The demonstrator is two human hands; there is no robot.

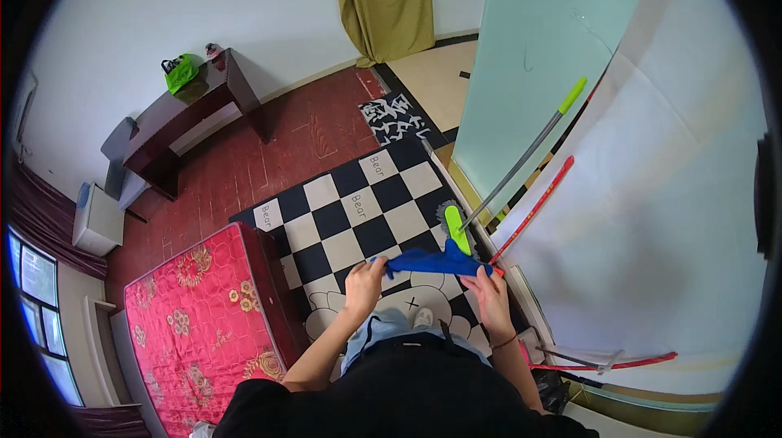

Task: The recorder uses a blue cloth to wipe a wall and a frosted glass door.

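Observation:
Between my two hands a blue cloth [434, 262] is stretched out at waist height. My left hand [365, 282] pinches its left end, and my right hand [487, 299] holds its right end. Just beyond the cloth, a mop with a lime-green head [454, 227] and grey fringe stands on the floor, its grey pole leaning against the frosted glass at the right. A red-handled tool [537, 206] leans beside it; its lower end is partly hidden near my right hand.
A checkered mat [360, 206] covers the floor ahead. A bed with a pink floral mattress [201, 316] stands at the left. Farther off is a dark wooden desk [183, 114] with a green bag [181, 73]. More handled tools [629, 363] lie at the lower right.

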